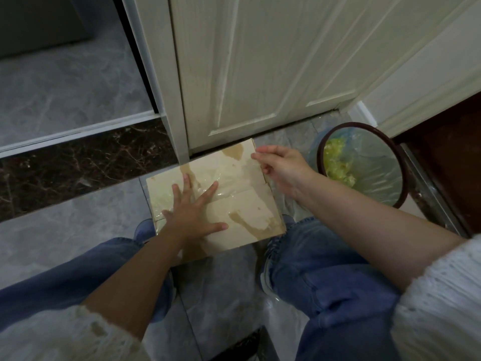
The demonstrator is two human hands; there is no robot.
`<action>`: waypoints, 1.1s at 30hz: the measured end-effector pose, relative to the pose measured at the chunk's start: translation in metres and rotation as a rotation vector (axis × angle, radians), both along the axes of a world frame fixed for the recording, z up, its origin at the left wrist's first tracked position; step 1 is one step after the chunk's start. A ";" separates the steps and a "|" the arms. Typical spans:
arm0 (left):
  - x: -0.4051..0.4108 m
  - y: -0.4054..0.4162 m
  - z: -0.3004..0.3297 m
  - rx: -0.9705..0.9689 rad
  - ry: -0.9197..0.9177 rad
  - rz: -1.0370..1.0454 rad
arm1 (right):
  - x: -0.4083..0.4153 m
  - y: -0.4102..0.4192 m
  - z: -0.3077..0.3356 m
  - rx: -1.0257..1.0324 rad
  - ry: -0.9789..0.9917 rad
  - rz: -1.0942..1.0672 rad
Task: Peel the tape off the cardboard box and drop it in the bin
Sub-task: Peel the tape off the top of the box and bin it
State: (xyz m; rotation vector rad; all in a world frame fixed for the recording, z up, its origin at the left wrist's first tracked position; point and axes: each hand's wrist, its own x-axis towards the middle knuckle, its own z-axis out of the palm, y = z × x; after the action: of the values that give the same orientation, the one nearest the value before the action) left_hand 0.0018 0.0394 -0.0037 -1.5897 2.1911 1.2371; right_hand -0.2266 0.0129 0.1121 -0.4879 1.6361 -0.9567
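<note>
Item 1: clear tape (223,187), 1 strip visible, glossy, lying across the top of the cardboard box (255,207) approx. along the flap seam. Mostly looking stuck down; the right end is running to the box's right edge, where fingers are working at it. Cannot tell if a free end is lifted yet.

Item 2: cardboard box, 1 pc., pale, w/ several brown patches on top, sitting on the floor between the person's knees, far edge touching the foot of the white door (260,74).

Item 3: hands, 2. Left hand (194,209) is lying flat on the box top, fingers straight and spread, pressing the box down, fingertips partly over the tape. Right hand (281,168) is at the box's right edge, fingers curled; thumb and forefinger appear to be pinching at the tape end there, though the film itself is too clear to confirm at that spot.

Item 4: bin (398,183), 1 pc., round, dark rim, pale blue liner, yellow-green scraps inside. Standing just beside the box on the right, near the right hand.

Misc.: grey tiled floor (65,225); dark marble threshold strip (78,165); jeans, 2 legs; white knit sleeves, 2.

Status, as judged: early. Peel is only starting; strip seems nearly all on the box. No tape showing in the bin. Remaining: pulling the strip off along its length, dropping it in the bin.
</note>
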 end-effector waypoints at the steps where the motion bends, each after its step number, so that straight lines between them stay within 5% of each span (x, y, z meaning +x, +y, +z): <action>1: 0.001 0.000 0.000 0.001 -0.001 0.001 | -0.002 -0.001 0.001 -0.019 0.008 0.025; 11: 0.003 0.000 0.000 0.025 0.021 0.011 | -0.049 -0.013 0.005 0.038 0.276 -0.006; 18: 0.013 0.000 -0.006 0.015 0.044 0.009 | -0.119 -0.011 0.018 0.084 0.502 -0.400; 24: 0.013 0.000 -0.003 0.015 0.058 0.020 | -0.189 0.019 0.016 0.130 0.386 -0.618; 33: 0.013 0.001 -0.005 0.019 0.068 0.036 | -0.211 0.058 -0.001 0.223 0.569 -0.409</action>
State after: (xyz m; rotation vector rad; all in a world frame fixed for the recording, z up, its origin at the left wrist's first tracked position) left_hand 0.0151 0.0406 -0.0087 -1.6100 2.1924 1.3378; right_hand -0.4379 0.0711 0.1107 -0.2867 2.3942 -0.9629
